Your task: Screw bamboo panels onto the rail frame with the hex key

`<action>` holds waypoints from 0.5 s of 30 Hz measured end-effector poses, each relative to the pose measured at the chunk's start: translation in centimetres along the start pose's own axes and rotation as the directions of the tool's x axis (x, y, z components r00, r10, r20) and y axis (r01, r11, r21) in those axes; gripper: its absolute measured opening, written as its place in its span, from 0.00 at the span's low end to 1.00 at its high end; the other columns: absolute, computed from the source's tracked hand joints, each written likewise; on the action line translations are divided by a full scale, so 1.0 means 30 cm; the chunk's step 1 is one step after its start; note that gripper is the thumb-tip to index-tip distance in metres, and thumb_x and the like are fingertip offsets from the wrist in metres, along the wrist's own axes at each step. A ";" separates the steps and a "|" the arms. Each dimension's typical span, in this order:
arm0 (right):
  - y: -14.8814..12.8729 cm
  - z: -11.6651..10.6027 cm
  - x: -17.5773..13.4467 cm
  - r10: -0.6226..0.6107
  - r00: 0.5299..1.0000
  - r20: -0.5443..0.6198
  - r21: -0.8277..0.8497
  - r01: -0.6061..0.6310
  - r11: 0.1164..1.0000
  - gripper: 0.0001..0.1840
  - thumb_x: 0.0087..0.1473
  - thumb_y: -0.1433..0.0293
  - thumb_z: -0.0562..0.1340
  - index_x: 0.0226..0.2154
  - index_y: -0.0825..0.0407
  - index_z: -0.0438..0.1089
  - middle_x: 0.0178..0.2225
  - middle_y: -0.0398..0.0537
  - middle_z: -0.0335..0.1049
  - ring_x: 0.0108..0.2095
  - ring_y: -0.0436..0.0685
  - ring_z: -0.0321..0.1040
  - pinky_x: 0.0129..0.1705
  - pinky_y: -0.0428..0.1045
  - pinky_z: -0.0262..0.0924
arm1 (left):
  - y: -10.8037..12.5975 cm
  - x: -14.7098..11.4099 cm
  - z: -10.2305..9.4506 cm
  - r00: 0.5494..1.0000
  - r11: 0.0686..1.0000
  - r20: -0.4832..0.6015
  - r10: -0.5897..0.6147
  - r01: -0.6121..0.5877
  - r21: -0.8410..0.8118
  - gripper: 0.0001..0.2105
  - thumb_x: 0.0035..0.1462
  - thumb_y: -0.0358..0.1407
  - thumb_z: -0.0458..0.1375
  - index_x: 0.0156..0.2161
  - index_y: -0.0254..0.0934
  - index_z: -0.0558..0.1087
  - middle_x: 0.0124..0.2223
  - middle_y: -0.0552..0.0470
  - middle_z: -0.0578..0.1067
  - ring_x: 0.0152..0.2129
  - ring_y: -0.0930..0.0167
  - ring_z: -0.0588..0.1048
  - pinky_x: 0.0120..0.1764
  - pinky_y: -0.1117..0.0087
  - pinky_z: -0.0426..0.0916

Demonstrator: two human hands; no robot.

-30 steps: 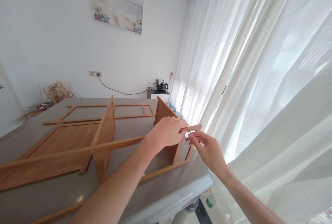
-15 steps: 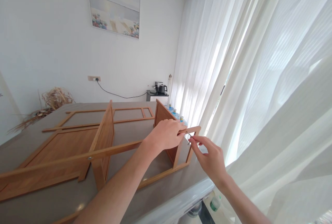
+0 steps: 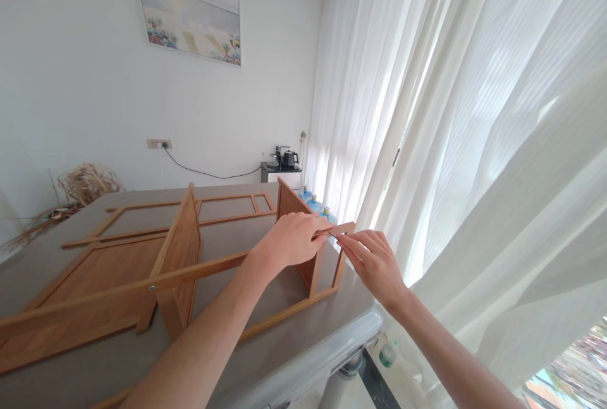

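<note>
A wooden frame (image 3: 208, 268) stands on its side on the table, with upright shelf panels (image 3: 183, 251) between its rails. My left hand (image 3: 290, 239) is closed around the upper rail near its far right end, thumb below and fingers over the top. Just right of it, my right hand (image 3: 372, 263) pinches a thin metal hex key (image 3: 333, 236), mostly hidden by the fingers. The key's tip meets the rail beside my left thumb. A metal fastener (image 3: 152, 287) shows in the same rail further left.
Another wooden panel (image 3: 95, 276) and a ladder-like frame (image 3: 227, 198) lie flat on the grey-covered table (image 3: 303, 368). Dried stalks (image 3: 88, 184) rest at the back left. Curtains (image 3: 455, 162) hang close on the right. A kettle (image 3: 289, 158) stands on a far cabinet.
My right hand has turned the hex key, whose bent arm is now hidden by my fingers. My left hand keeps its hold on the rail. The view has shifted slightly right.
</note>
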State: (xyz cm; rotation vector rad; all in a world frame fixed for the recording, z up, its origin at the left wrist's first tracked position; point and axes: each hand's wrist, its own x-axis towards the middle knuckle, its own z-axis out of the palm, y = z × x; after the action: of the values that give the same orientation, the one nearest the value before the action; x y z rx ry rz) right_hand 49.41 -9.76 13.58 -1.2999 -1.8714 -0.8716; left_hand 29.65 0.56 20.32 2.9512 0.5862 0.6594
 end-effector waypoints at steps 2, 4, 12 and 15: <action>0.000 0.001 0.003 -0.017 1.000 0.005 -0.004 0.017 1.000 0.12 0.63 0.75 0.61 0.48 0.47 0.71 0.36 0.46 0.76 0.36 0.53 0.70 0.39 0.50 0.57 | 0.002 0.000 0.001 1.000 1.000 -0.003 0.001 -0.001 0.000 0.15 0.66 0.38 0.48 0.50 0.50 0.76 0.45 0.53 0.80 0.44 0.63 0.78 0.46 0.65 0.69; -0.001 0.000 0.002 -0.020 1.000 0.012 -0.022 0.021 1.000 0.13 0.63 0.75 0.61 0.49 0.47 0.71 0.37 0.46 0.76 0.36 0.53 0.70 0.39 0.50 0.57 | 0.002 0.001 0.004 1.000 1.000 -0.013 -0.008 0.008 0.003 0.14 0.66 0.38 0.49 0.49 0.50 0.76 0.45 0.52 0.80 0.44 0.63 0.78 0.46 0.65 0.69; -0.001 -0.010 0.009 -0.080 0.997 0.009 -0.083 0.081 0.993 0.15 0.62 0.78 0.60 0.50 0.49 0.70 0.38 0.47 0.76 0.37 0.54 0.70 0.39 0.51 0.56 | -0.007 0.007 0.013 1.000 1.000 -0.012 -0.008 0.008 0.008 0.14 0.66 0.39 0.49 0.49 0.47 0.76 0.46 0.50 0.80 0.46 0.63 0.77 0.50 0.64 0.68; 0.009 -0.025 0.018 -0.152 0.987 0.054 -0.123 0.157 0.980 0.16 0.62 0.80 0.59 0.50 0.51 0.70 0.39 0.49 0.76 0.39 0.56 0.70 0.39 0.52 0.56 | -0.008 0.006 0.013 1.000 1.000 -0.013 0.006 -0.005 0.006 0.14 0.67 0.39 0.49 0.49 0.47 0.76 0.46 0.51 0.80 0.46 0.63 0.77 0.50 0.65 0.68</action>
State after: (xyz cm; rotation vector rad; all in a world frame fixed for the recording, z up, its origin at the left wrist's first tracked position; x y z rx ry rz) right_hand 49.63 -10.03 14.47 -1.2707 -2.0007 -1.0653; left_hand 29.88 0.87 20.00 2.9569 0.5822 0.6792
